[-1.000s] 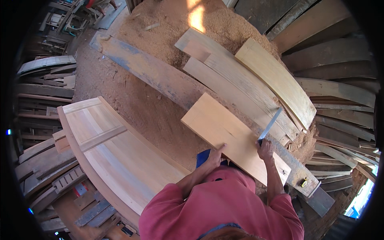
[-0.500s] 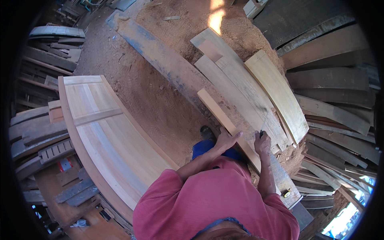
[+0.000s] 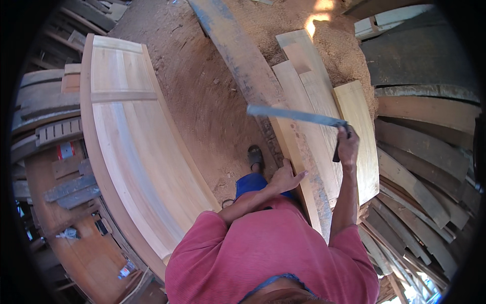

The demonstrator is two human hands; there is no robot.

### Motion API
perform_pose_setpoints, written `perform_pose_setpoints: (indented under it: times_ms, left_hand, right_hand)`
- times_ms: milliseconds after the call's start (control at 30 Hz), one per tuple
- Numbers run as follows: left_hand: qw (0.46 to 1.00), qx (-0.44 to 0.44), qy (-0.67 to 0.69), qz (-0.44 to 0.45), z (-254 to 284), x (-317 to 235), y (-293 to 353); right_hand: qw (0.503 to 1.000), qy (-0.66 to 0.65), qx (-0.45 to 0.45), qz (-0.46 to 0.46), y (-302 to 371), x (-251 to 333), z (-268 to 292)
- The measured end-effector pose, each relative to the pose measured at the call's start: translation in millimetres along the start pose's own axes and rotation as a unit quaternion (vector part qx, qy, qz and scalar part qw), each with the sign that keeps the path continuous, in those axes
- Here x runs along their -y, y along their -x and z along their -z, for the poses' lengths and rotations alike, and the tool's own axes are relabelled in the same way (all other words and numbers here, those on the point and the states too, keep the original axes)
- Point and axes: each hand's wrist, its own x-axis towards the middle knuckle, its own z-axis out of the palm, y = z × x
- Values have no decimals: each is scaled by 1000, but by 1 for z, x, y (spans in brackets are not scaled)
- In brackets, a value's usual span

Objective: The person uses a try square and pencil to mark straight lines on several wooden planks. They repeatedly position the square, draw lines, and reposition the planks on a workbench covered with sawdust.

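My right hand (image 3: 348, 145) is raised over the boards on the right and grips the dark handle of a try square (image 3: 298, 116). The square's long grey metal blade points left, across and above a wooden batten (image 3: 287, 133). My left hand (image 3: 284, 178) holds the near part of that batten, thumb over its top and fingers at its left side. The batten lies lengthwise on a long, worn, blue-stained plank (image 3: 230, 45) that serves as a bench.
Pale boards (image 3: 324, 96) and a yellowish board (image 3: 358, 137) lie right of the bench. A panelled wooden door (image 3: 136, 131) stretches along my left. Stacked planks (image 3: 425, 109) crowd the right side. Sawdust (image 3: 336, 48) covers the ground; a bottle (image 3: 126, 269) lies lower left.
My right hand has lifted the try square up from the batten, and its blade has swung out to the left. My left hand stays on the batten. The view has shifted.
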Motion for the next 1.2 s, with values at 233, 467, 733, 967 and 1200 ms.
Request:
perform_pose_setpoints:
  times_ms: [233,467,733,967,1200]
  left_hand:
    - [993,48,-105,-36,55,-42,30]
    - [916,-205,-176,-296,56,-68,-14]
    - [876,-280,-216,-328,43,-43,-48]
    - [871,-296,-235,-314,33,-40,-54]
    - [879,-276,-204,-332,31,-34,-58]
  right_hand:
    - [954,1,298,-16,-26,-26,-67]
    - [958,-40,283,-25,-24,-13,-103]
    - [961,-46,269,-40,-24,-3,-107]
    - [961,7,277,-22,-26,1,-103]
    - [956,-69,280,-45,-22,3,-104]
